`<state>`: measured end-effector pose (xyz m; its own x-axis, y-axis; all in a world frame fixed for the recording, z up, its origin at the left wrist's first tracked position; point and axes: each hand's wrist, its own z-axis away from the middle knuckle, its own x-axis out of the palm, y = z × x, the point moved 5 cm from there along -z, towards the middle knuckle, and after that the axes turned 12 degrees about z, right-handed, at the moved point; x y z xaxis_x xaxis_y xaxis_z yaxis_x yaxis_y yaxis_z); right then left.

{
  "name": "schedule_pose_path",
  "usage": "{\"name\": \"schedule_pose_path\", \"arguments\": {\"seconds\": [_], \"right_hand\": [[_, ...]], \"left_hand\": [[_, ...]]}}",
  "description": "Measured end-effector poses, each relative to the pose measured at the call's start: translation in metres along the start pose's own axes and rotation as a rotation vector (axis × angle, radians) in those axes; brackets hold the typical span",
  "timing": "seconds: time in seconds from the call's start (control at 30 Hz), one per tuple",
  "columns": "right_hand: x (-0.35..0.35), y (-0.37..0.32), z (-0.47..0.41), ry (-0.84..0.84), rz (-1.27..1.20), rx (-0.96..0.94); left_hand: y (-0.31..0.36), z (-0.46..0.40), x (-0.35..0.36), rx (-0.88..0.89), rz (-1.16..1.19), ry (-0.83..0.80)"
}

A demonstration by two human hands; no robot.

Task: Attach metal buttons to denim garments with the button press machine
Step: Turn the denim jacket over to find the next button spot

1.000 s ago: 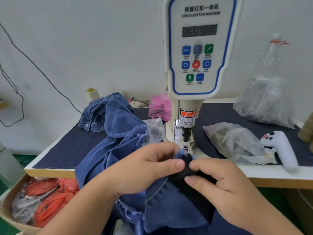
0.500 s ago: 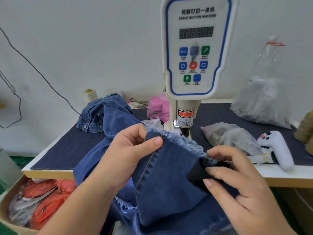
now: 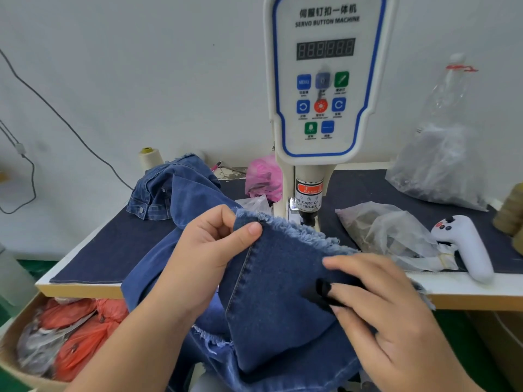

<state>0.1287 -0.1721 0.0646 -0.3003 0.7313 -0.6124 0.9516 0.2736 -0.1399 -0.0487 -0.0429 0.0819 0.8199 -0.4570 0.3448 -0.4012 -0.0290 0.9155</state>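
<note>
Here the denim (image 3: 283,292) is held up in front of you, just below the press (image 3: 325,80), its frayed edge running along the top from your left hand toward the right. Your left hand (image 3: 209,258) pinches the corner of that edge, thumb on the near face and the other fingers curled behind. Your right hand (image 3: 379,309) lies on the cloth's right side, fingers curled onto a small black piece (image 3: 322,290) pressed against the denim; what that piece is cannot be told. The cloth hangs down past the worktop (image 3: 85,281) edge toward you.

More denim is heaped on the worktop's dark cover, left of the press. Right of the press lie a clear bag (image 3: 387,233) and a white controller (image 3: 464,244), with a bigger bag (image 3: 438,165) against the wall. A pink bag (image 3: 263,176) and a thread cone (image 3: 150,158) sit behind. Below the worktop on the left, a box (image 3: 17,329) holds orange bags.
</note>
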Motion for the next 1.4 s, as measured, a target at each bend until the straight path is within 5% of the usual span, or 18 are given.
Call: {"name": "schedule_pose_path", "arguments": {"seconds": [0.33,0.57,0.8,0.97,1.17,1.3,1.4], "right_hand": [[0.012,0.006,-0.005,-0.203,0.016,0.015],[0.006,0.002,0.001,-0.033,0.093,-0.016],[0.017,0.004,0.001,-0.164,0.051,-0.024],[0.011,-0.007,-0.006,-0.063,0.153,-0.121],[0.021,-0.001,-0.006,-0.257,0.093,-0.037],[0.022,0.01,-0.008,-0.299,0.014,0.045],[0.025,0.009,-0.01,-0.352,-0.011,-0.003]], "left_hand": [[-0.009,-0.003,0.003,-0.003,0.053,-0.075],[-0.012,-0.002,0.0,0.004,0.059,-0.052],[-0.012,-0.002,-0.001,0.027,0.043,-0.045],[-0.013,0.0,-0.003,0.037,0.003,-0.021],[-0.014,-0.001,-0.006,0.025,-0.022,-0.01],[-0.012,-0.001,-0.016,-0.07,-0.249,0.061],[0.004,0.002,-0.009,0.131,-0.901,0.072]]}}
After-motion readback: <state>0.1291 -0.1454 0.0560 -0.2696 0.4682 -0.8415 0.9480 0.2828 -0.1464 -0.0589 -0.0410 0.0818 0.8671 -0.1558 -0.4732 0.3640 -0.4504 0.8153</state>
